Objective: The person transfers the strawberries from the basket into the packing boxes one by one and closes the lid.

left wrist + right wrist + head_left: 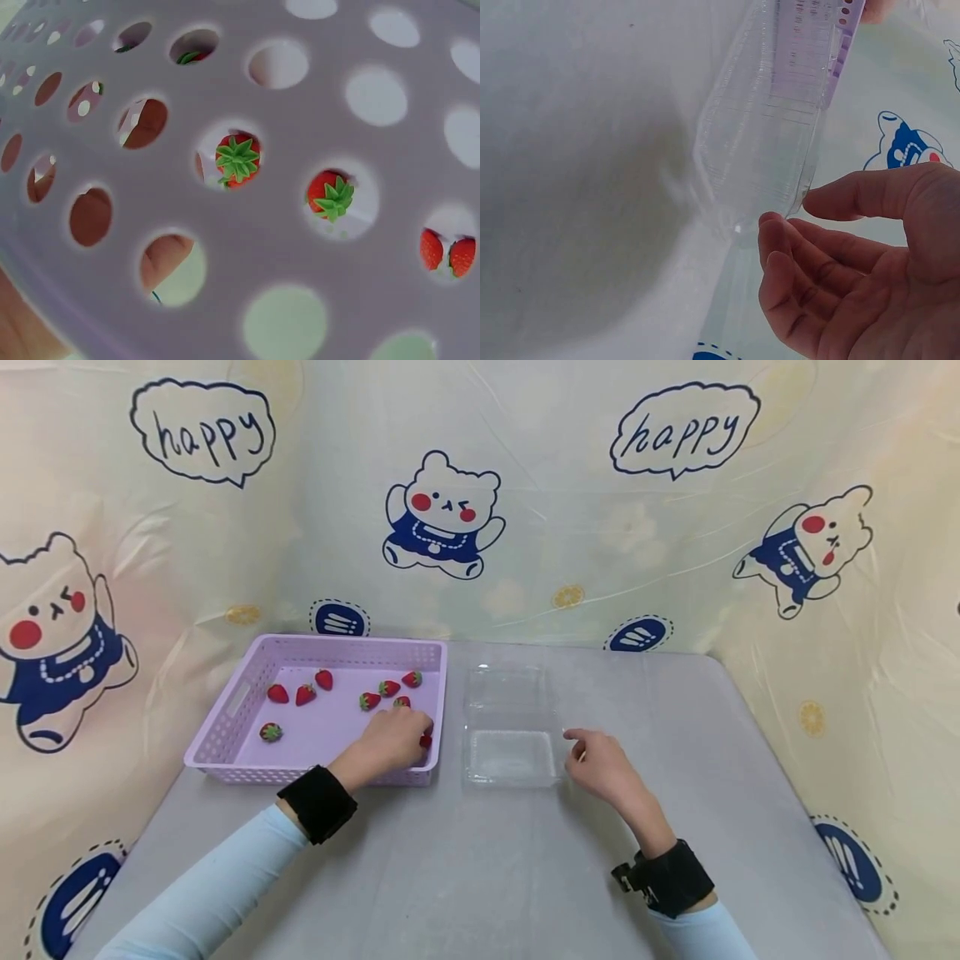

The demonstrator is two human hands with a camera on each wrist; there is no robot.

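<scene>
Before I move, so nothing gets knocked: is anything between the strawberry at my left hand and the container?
Yes: the basket's right wall stands between the strawberry at your left hand and the clear container.

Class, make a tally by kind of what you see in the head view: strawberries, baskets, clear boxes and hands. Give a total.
Strawberries: 9, one partly hidden by the left hand
Basket: 1
Clear box: 1
Hands: 2, the left and the right hand
Total: 13 in view
</scene>
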